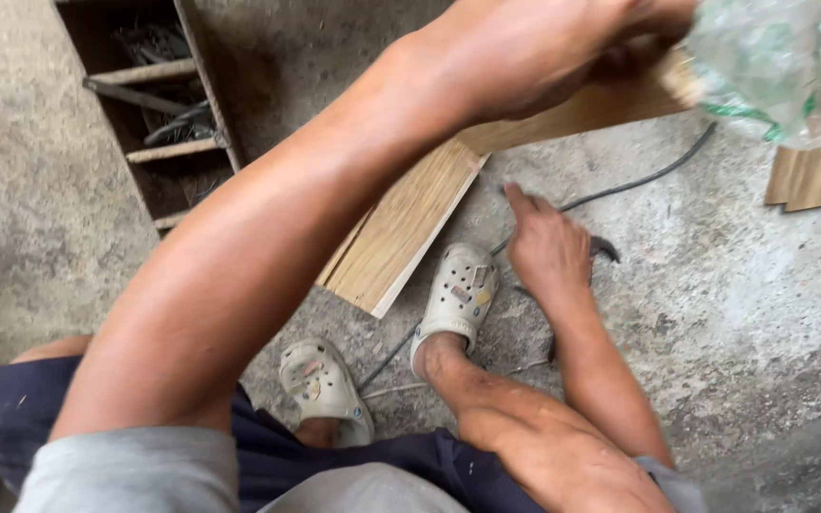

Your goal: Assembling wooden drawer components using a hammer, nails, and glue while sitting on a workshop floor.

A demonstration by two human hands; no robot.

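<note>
Hammer (602,251) mostly hidden under right hand (548,249), grip unclear; left hand (563,47) grips plank (582,112).

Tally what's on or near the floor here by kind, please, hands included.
Hands: 2, the left hand and the right hand
Wooden boards: 2, board and board
Clogs: 2, clog and clog
Cable: 1
Wooden toolbox: 1
Total: 8

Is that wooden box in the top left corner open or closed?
Open. The wooden box has no lid on, so dark tools and cross slats show inside its compartments.
</note>
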